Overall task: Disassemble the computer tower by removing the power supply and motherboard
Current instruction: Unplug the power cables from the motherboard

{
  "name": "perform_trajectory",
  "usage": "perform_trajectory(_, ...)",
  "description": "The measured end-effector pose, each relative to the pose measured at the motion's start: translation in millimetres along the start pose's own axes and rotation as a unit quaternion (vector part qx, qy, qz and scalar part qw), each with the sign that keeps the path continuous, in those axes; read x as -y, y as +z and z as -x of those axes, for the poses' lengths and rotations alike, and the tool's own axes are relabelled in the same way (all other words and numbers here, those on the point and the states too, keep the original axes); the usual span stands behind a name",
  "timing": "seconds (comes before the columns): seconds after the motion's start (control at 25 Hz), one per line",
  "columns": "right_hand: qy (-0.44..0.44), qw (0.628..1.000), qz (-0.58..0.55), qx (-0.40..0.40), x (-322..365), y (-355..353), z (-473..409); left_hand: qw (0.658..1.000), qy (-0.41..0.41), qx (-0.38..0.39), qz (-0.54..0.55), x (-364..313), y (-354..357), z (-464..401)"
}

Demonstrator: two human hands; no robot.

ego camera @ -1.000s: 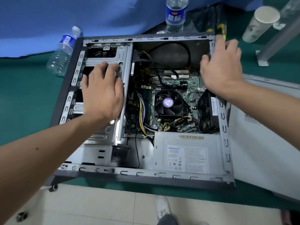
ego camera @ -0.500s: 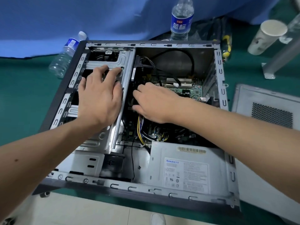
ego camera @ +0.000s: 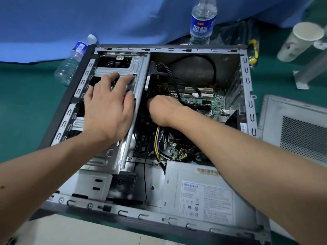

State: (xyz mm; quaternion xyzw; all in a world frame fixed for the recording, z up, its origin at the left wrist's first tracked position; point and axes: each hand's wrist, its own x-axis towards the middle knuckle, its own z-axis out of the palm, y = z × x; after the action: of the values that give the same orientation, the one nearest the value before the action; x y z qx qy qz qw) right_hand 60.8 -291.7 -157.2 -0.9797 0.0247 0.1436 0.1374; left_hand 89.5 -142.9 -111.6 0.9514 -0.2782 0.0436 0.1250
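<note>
Two hands — left hand (ego camera: 108, 110) flat, fingers spread on ribbed steel drive cage (ego camera: 123, 71); right hand (ego camera: 163, 110) fingers hidden.

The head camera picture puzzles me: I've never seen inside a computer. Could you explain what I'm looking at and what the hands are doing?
The camera is worn on the person's head and looks down at their own arms. An open computer tower lies on its side on a green table. The left hand rests flat on the metal drive cage. The right hand reaches down beside the motherboard; its fingers are hidden. The grey box nearest the camera is the power supply. Two water bottles, a paper cup and the removed side panel lie around.
</note>
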Motion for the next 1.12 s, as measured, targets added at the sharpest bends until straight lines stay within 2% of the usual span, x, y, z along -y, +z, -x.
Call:
perform_trajectory(0.44,0.013,0.998,0.026,-0.048,6,0,5,1.0,-0.009,0.005,0.003,-1,-1,0)
perform_trajectory(0.64,0.066,0.996,-0.054,-0.016,4,-4,2,1.0,-0.009,0.007,0.008,-1,-2,0)
perform_trajectory(0.8,0.052,0.993,-0.104,0.024,-1,-10,-6,1.0,-0.007,0.008,0.011,-1,-1,0)
perform_trajectory(1.12,0.028,0.995,-0.082,0.045,-3,-9,-11,1.0,-0.007,0.005,0.013,0,-1,0)
